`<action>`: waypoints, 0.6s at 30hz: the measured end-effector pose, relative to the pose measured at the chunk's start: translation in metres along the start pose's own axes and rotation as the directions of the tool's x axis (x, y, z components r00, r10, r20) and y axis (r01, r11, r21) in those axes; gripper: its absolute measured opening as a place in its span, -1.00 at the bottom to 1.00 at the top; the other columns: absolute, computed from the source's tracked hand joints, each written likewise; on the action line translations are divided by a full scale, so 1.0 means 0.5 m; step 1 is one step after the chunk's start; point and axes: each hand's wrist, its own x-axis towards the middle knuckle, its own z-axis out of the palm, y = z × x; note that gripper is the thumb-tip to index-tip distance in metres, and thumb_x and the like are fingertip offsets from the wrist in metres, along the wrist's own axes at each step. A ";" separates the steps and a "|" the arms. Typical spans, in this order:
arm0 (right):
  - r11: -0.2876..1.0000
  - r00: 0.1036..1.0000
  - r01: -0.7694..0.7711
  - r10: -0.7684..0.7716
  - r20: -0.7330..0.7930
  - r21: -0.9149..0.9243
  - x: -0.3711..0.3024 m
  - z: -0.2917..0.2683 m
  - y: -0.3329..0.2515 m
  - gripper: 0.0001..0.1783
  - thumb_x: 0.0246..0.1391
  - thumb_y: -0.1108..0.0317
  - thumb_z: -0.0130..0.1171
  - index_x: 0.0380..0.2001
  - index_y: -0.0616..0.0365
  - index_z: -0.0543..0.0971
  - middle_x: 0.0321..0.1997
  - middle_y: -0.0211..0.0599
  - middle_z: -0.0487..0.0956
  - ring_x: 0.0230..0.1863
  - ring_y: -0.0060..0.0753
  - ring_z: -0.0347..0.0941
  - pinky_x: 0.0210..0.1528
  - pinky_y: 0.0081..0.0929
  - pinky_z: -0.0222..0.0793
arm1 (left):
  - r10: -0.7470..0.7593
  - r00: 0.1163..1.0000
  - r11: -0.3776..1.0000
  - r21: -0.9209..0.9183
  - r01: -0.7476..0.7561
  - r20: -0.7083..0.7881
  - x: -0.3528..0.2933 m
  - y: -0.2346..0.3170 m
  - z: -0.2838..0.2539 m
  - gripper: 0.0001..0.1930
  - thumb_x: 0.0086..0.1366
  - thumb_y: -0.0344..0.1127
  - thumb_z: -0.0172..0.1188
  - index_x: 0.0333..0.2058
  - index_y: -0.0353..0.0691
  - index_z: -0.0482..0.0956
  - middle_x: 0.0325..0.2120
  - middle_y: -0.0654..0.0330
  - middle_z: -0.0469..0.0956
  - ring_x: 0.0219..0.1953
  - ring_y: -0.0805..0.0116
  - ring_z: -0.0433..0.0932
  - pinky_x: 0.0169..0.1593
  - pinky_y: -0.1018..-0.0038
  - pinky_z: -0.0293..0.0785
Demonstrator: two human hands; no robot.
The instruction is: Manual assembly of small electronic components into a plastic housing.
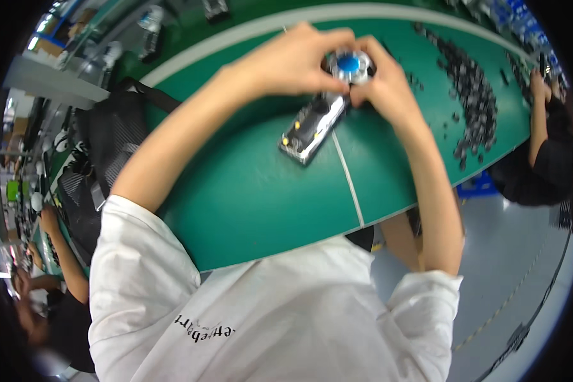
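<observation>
Both my hands are raised over the far part of the green table. A round silver part (358, 71) with a blue disc in its middle sits between them. My left hand (302, 62) grips its left side with thumb and fingers. Curled round the right side is my right hand (384, 83). Below the round part, an oblong black and silver body (313, 126) with yellow spots slants down to the left. The two look joined, but the join is partly hidden by my fingers.
The green table (248, 210) has a white line across it. Many small black pieces (474, 95) lie heaped at the right. A dark bag (118, 127) is at the left edge. Other people work at both sides, one with a bare arm (540, 121) at the right.
</observation>
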 end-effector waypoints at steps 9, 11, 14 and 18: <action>0.968 0.940 0.244 -0.251 -0.230 -0.058 -0.059 -0.032 -0.047 -0.33 -0.28 0.55 0.13 0.08 0.15 0.50 0.05 -0.22 0.56 -0.02 -0.27 0.46 0.00 -0.44 0.33 | -0.179 0.970 0.984 -0.044 0.174 -0.166 0.029 -0.044 -0.045 -0.45 -0.06 -0.22 0.48 -0.05 -0.20 0.53 -0.28 0.01 0.67 -0.39 0.17 0.61 -0.27 0.34 0.53; 0.959 0.933 0.275 -0.284 -0.222 -0.071 -0.082 -0.074 -0.050 -0.39 -0.23 0.55 0.14 0.05 0.17 0.52 0.06 -0.24 0.54 -0.01 -0.29 0.45 0.01 -0.44 0.32 | -0.246 0.935 0.964 0.038 0.264 -0.255 0.058 -0.098 -0.082 -0.40 -0.09 -0.11 0.49 -0.05 -0.17 0.54 -0.27 0.00 0.69 -0.34 0.06 0.65 -0.20 0.27 0.56; 0.964 0.934 0.249 -0.265 -0.241 -0.096 -0.115 -0.148 -0.043 -0.44 -0.19 0.55 0.14 0.02 0.18 0.54 0.07 -0.25 0.53 0.00 -0.31 0.44 0.02 -0.44 0.31 | -0.252 0.897 0.869 0.324 0.375 -0.363 0.127 -0.254 -0.150 -0.36 -0.04 0.04 0.45 0.01 -0.11 0.55 -0.20 0.04 0.68 -0.29 0.00 0.65 -0.13 0.17 0.56; 0.975 0.909 0.168 -0.209 -0.359 -0.143 -0.142 -0.251 0.005 -0.57 -0.14 0.55 0.15 -0.08 0.20 0.59 0.01 -0.27 0.54 -0.01 -0.34 0.43 -0.01 -0.46 0.31 | -0.350 0.850 0.681 0.516 0.520 -0.394 0.305 -0.277 -0.195 -0.42 0.18 -0.13 0.31 0.18 -0.07 0.43 -0.18 0.08 0.65 -0.31 0.15 0.66 -0.18 0.25 0.60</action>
